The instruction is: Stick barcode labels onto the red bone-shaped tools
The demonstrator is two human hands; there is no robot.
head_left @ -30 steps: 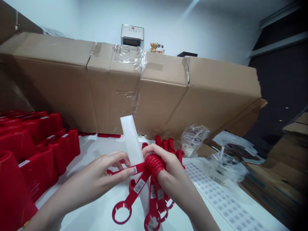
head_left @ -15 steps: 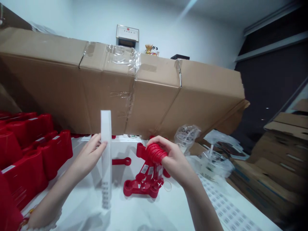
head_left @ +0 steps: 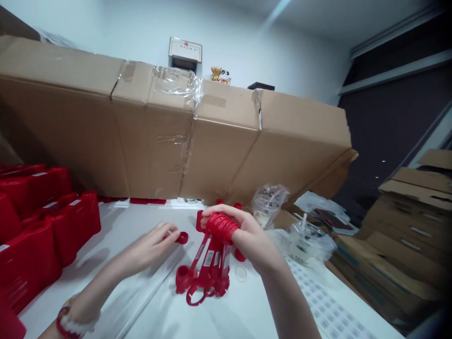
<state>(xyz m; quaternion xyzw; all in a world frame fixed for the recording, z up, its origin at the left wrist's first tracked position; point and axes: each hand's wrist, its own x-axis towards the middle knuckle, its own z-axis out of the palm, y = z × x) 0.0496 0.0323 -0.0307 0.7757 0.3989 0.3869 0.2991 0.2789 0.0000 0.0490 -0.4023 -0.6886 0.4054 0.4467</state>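
My right hand [head_left: 247,238] is closed around the ringed top ends of a bunch of red plastic wrench-like tools [head_left: 208,263], which hang down with small barcode labels on their handles and touch the white table [head_left: 247,310]. My left hand [head_left: 153,245] reaches across the table, fingers bent, to a single red tool [head_left: 181,237] lying flat. Its fingertips touch that tool's handle. A long white strip of label backing [head_left: 141,287] lies flat on the table under my left forearm.
Stacked red plastic containers [head_left: 42,221] line the left. A long taped cardboard box [head_left: 176,136] stands across the back. Plastic drink cups in bags [head_left: 303,238], a sheet of barcode stickers [head_left: 328,310] and brown cartons [head_left: 395,245] are on the right.
The white strip that my left hand held upright now lies flat on the table. My left hand has moved right to the single red tool. The bunch in my right hand has tilted.
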